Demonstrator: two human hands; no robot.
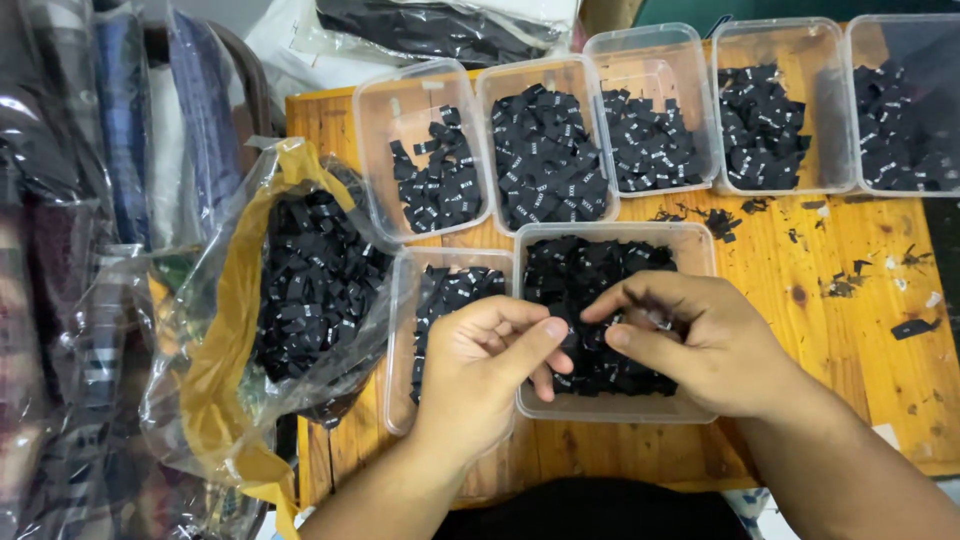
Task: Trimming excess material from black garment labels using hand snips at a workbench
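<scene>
Both hands hover over a clear plastic tub [690, 245] full of small black fabric labels [580, 270]. My left hand [490, 365] is loosely curled over the tub's near left corner, thumb against fingers, pinching among the labels. My right hand [690, 340] reaches in from the right, its fingertips pressed into the black pile beside the left thumb. What exactly each pinch holds is hidden by the fingers. A second tub [400, 300] with black labels sits just left, partly under my left hand.
Five more clear tubs of black labels line the table's far edge, from the leftmost tub [375, 130] to the rightmost tub [870, 60]. A clear plastic bag [300, 270] with yellow lining holds more labels at left. Black scraps [840, 285] dot the wooden table [860, 350]. Bagged garments [80, 250] pile at far left.
</scene>
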